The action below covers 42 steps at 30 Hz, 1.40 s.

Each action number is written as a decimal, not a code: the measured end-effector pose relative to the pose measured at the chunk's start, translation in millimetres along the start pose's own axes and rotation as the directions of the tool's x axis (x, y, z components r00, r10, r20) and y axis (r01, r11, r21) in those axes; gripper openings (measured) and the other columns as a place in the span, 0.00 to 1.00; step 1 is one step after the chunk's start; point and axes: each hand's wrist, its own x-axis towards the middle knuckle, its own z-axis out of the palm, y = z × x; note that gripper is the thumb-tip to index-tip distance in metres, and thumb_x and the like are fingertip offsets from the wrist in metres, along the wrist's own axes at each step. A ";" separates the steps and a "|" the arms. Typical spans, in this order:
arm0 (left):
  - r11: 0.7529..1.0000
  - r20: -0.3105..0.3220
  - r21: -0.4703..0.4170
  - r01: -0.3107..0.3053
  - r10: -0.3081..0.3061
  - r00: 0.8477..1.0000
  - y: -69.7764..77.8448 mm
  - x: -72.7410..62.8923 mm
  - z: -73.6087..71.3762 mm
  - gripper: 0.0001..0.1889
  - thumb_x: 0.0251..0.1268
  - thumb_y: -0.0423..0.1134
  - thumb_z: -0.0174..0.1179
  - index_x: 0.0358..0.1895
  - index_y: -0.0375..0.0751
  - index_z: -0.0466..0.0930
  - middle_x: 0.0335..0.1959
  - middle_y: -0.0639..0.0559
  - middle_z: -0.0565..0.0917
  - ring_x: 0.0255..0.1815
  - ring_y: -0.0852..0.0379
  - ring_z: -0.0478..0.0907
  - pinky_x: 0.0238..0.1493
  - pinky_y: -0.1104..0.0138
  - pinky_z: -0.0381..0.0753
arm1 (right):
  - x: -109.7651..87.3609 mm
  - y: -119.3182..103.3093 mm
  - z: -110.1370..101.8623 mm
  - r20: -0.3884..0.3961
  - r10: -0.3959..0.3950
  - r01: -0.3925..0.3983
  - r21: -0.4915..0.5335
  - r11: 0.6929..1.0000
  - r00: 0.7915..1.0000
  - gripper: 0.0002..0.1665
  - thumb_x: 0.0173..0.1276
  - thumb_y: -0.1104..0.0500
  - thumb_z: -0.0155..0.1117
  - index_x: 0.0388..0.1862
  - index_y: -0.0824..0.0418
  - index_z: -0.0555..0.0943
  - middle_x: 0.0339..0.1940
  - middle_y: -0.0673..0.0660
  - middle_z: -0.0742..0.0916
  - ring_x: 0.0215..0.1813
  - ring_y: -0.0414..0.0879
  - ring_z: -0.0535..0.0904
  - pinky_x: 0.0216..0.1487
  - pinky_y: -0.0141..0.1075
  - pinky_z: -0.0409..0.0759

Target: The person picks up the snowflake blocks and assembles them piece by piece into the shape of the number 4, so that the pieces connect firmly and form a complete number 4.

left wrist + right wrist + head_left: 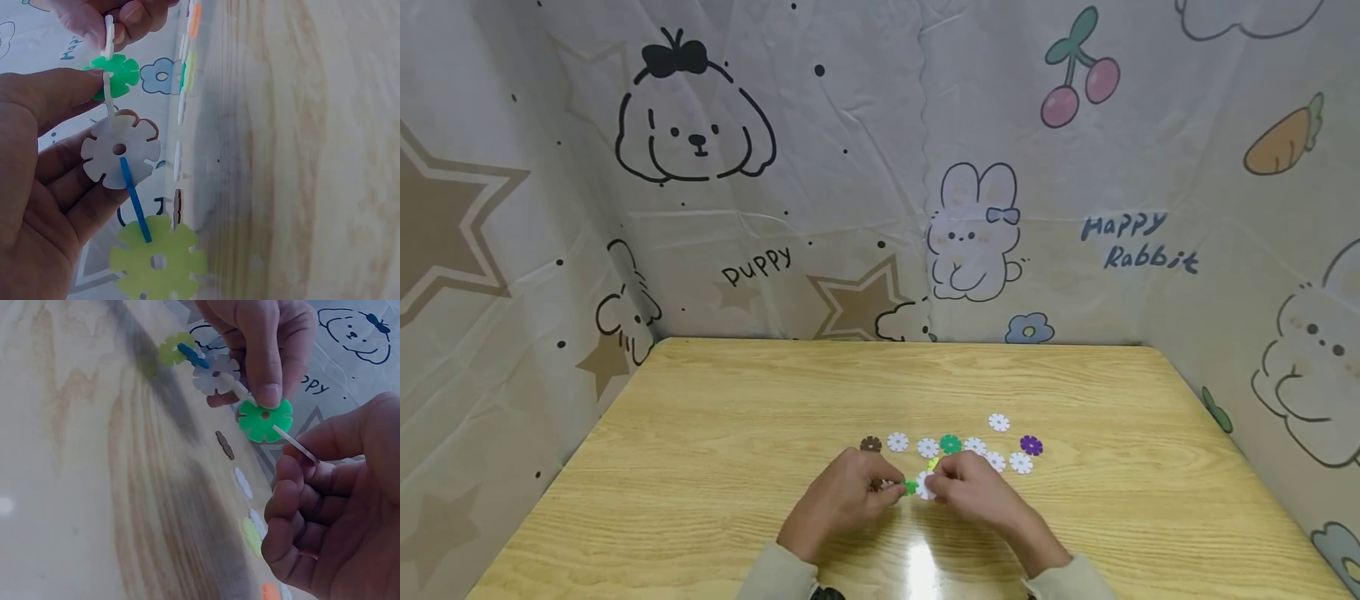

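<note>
My left hand (pixel 853 492) grips a chain of slotted discs between thumb and fingers. In the left wrist view the chain runs from a yellow disc (pixel 156 269) through a blue disc (pixel 136 203) seen edge-on and a white disc (pixel 103 153) to a second white disc (pixel 108 97) on edge. A green disc (pixel 265 420) sits at its end, by the left fingertips. My right hand (pixel 981 492) pinches another white disc (pixel 295 444), edge-on in the right wrist view, its rim right at the green disc's edge. Both hands are close together over the table's near part.
Behind the hands, loose discs lie on the wooden table (pixel 737 433): a brown disc (pixel 871 443), a green disc (pixel 951 443), a purple disc (pixel 1032 445) and several white ones, one white disc (pixel 998 422) farther back. A printed cloth (pixel 850 167) hangs around the table.
</note>
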 end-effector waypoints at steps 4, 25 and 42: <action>0.998 -0.034 0.052 -0.031 0.032 0.999 0.1 -0.6 1.8 0.04 0.62 0.34 0.70 0.30 0.44 0.89 0.25 0.63 0.84 0.21 0.76 0.67 0.24 0.80 0.69 | 0.2 0.9 2.7 -0.010 0.019 -0.019 -0.007 1.000 1.000 0.16 0.71 0.61 0.59 0.22 0.65 0.78 0.22 0.50 0.79 0.20 0.38 0.66 0.20 0.28 0.64; 0.968 -0.224 0.179 -0.178 0.216 0.950 -0.2 -1.1 9.2 0.07 0.54 0.33 0.74 0.24 0.45 0.86 0.15 0.63 0.76 0.17 0.78 0.58 0.19 0.82 0.61 | 2.1 -2.5 11.2 -0.087 0.047 -0.038 0.102 0.994 0.995 0.17 0.70 0.64 0.60 0.21 0.69 0.77 0.18 0.50 0.76 0.18 0.38 0.63 0.19 0.28 0.60; 0.991 -0.100 0.120 -0.058 0.070 0.993 3.2 0.0 0.8 0.04 0.58 0.36 0.73 0.35 0.43 0.89 0.27 0.60 0.85 0.21 0.75 0.67 0.25 0.79 0.71 | 4.3 -4.5 10.1 -0.049 0.053 -0.044 0.168 0.985 0.997 0.19 0.70 0.62 0.61 0.20 0.72 0.74 0.15 0.49 0.74 0.18 0.38 0.62 0.20 0.28 0.60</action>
